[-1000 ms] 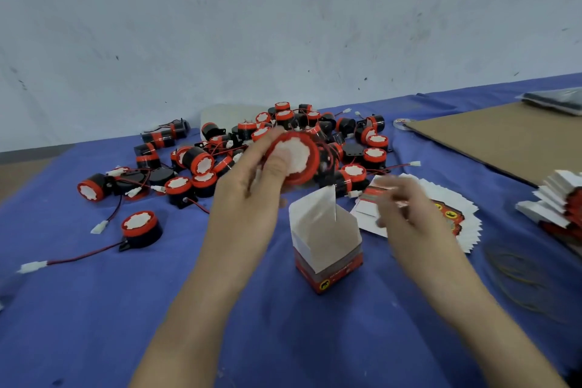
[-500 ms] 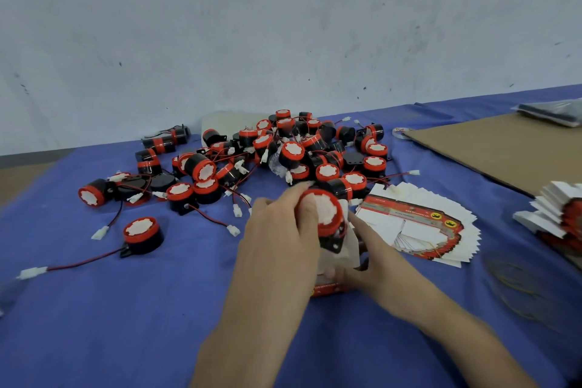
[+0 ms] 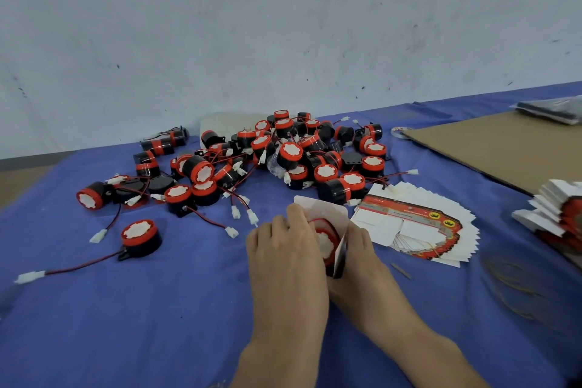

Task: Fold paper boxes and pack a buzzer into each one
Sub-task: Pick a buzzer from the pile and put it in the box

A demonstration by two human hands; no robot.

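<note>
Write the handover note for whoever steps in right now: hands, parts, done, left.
Hands: the left hand grips a buzzer that sits partly inside the paper box; the right hand holds that box from its right side.
Parts: loose buzzers heaped behind the hands; flat box blanks fanned to the right; a second stack at the right edge.
Done: one box folded up, top flap open.
Left: seat the buzzer, close the flap, then fold and fill boxes for the remaining buzzers.

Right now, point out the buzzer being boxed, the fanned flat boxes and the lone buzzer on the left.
held buzzer (image 3: 325, 242): head view, white face.
flat boxes (image 3: 409, 227): head view, top sheet.
lone buzzer (image 3: 138, 231): head view, white top.
</note>
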